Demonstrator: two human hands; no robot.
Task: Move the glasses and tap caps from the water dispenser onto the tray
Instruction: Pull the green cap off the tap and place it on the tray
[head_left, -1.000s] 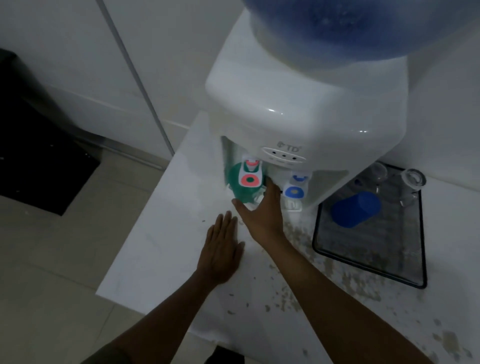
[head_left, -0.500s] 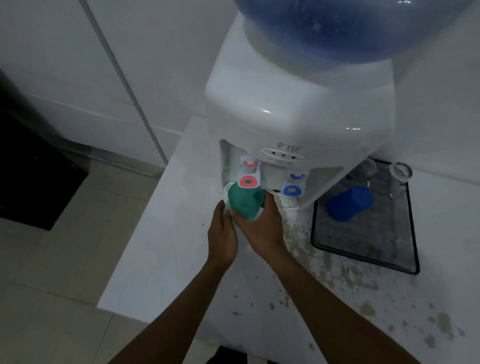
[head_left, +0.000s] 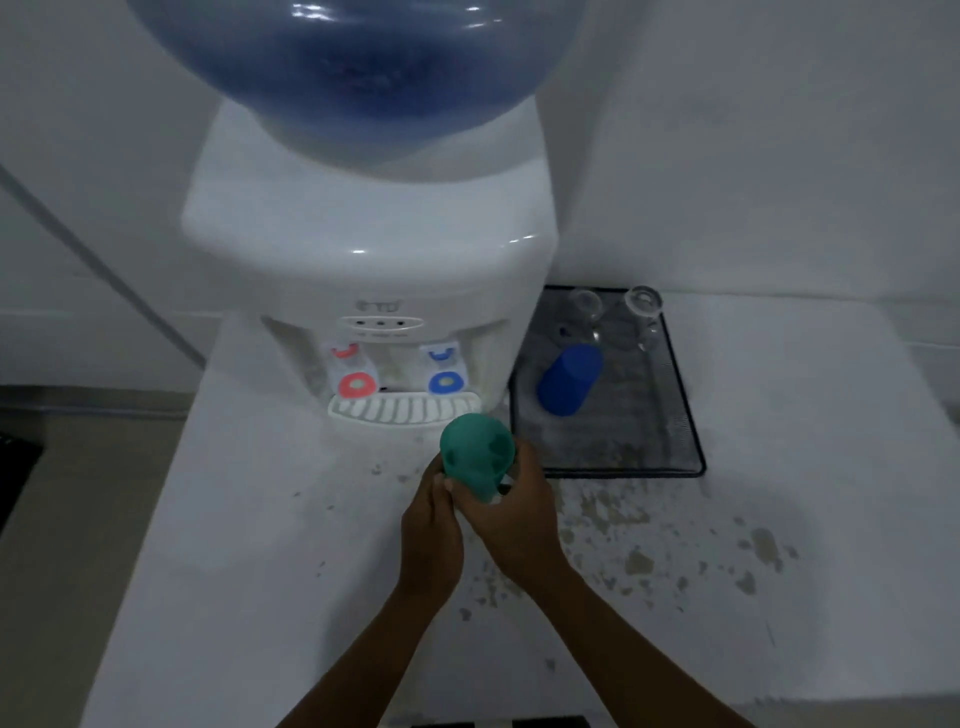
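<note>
Both hands hold a green cap (head_left: 477, 460) just in front of the white water dispenser (head_left: 374, 270), above the counter. My right hand (head_left: 514, 506) wraps it from the right and below. My left hand (head_left: 434, 530) touches its lower left side. The red tap (head_left: 356, 384) and blue tap (head_left: 445, 382) stand bare over the drip grille (head_left: 402, 408). To the right lies the black mesh tray (head_left: 680, 415) with a blue cap (head_left: 569, 379) on its side and two clear glasses (head_left: 644, 312) at its back.
A blue water bottle (head_left: 358, 67) tops the dispenser. The white counter (head_left: 675, 561) is speckled with stains to the right of my hands. Its left edge drops to a tiled floor (head_left: 78, 493). A white wall stands behind the tray.
The green cap has come away from under the red tap and moved toward me and to the right. My left hand rose from the counter and joined the right on it.
</note>
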